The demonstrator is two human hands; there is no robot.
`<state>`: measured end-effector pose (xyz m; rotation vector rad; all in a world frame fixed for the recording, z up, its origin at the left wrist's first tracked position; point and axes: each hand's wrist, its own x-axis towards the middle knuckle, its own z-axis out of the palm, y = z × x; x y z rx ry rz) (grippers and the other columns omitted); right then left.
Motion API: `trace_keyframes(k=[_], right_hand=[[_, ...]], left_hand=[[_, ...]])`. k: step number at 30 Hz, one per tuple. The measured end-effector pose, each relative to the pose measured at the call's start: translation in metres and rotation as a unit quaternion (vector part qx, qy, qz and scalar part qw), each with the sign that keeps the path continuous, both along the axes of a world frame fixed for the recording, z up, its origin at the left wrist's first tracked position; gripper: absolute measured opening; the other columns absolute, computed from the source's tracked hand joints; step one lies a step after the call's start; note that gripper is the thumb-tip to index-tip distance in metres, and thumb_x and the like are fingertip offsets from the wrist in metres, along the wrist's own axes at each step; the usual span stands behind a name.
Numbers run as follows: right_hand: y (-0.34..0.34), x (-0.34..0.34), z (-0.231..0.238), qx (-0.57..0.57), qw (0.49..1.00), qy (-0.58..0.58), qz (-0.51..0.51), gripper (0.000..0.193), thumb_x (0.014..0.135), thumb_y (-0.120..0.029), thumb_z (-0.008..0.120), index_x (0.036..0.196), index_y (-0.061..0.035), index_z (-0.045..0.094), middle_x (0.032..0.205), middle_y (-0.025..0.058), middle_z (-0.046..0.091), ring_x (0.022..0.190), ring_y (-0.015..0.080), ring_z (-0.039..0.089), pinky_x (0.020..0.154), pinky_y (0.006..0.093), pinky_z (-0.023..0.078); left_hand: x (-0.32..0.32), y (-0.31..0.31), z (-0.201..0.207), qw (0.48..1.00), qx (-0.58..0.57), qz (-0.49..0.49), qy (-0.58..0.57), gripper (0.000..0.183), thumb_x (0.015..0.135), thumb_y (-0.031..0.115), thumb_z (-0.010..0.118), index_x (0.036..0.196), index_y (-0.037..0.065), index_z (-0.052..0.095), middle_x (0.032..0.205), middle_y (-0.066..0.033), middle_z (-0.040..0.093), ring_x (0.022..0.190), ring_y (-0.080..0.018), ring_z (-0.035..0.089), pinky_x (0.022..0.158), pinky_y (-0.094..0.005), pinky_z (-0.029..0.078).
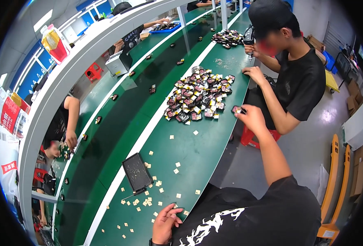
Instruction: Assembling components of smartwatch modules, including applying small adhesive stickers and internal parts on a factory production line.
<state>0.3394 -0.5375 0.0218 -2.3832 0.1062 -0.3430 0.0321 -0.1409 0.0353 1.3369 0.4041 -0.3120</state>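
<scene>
My right hand [253,118] grips a small black device [237,110] with a pinkish face, held just past the bench's right edge. Beside it on the green bench lies a big heap of similar black devices [198,96] with pink faces and yellow-and-white tabs. At the bench's near edge, my left hand [165,224] has its fingers curled together, with a small pale piece [175,206] at the fingertips. Small cream squares [146,201] lie scattered around and ahead of that hand. A black rectangular tray [137,172] with pale specks rests among them.
A co-worker in black [296,78] sits at right, holding an electric screwdriver [249,39] near a second device heap [228,39]. Single devices sit along the dark green conveyor [124,119]. A white frame [30,135] arches at left. A yellow pallet jack [331,197] stands right.
</scene>
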Motion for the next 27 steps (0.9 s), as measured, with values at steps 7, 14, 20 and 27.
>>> trace_keyframes(k=[7,14,20,27], right_hand=[[-0.003,0.054,-0.009,-0.055,0.986,-0.03,-0.156,0.055,0.086,-0.037,0.075,0.13,-0.0045,0.066,0.105,0.0238,0.073,0.098,0.0401,0.072,0.082,0.0485,0.057],[0.055,0.033,-0.014,-0.1,0.994,-0.036,0.023,0.056,0.084,-0.045,0.077,0.12,-0.0021,0.07,0.105,0.021,0.069,0.098,0.0382,0.069,0.085,0.0459,0.056],[0.049,0.049,-0.014,-0.105,0.993,-0.038,0.043,0.049,0.082,-0.043,0.079,0.106,-0.0005,0.073,0.096,0.0198,0.068,0.092,0.0382,0.068,0.08,0.0459,0.055],[0.059,0.005,-0.003,-0.038,0.99,-0.132,0.022,0.041,0.079,-0.032,0.084,0.101,0.0006,0.073,0.084,0.0147,0.064,0.077,0.0311,0.065,0.069,0.0408,0.051]], left_hand=[[-0.005,-0.001,-0.001,0.999,0.024,-0.012,-0.018,0.049,0.105,0.018,0.057,0.148,-0.004,0.046,0.123,-0.0101,0.071,0.078,-0.0095,0.062,0.067,-0.0208,0.049],[-0.007,0.006,-0.013,0.998,-0.035,0.046,-0.007,0.043,0.102,0.0,0.051,0.144,-0.007,0.045,0.125,-0.0188,0.069,0.084,-0.0162,0.066,0.073,-0.0262,0.052],[-0.006,0.008,-0.018,0.999,-0.031,0.023,-0.017,0.043,0.102,0.003,0.052,0.143,-0.006,0.046,0.125,-0.0186,0.069,0.083,-0.0168,0.066,0.072,-0.0265,0.053],[-0.009,0.01,-0.02,0.999,-0.028,-0.001,-0.024,0.043,0.103,0.007,0.053,0.143,-0.006,0.046,0.125,-0.0184,0.069,0.084,-0.0169,0.067,0.071,-0.0264,0.053]])
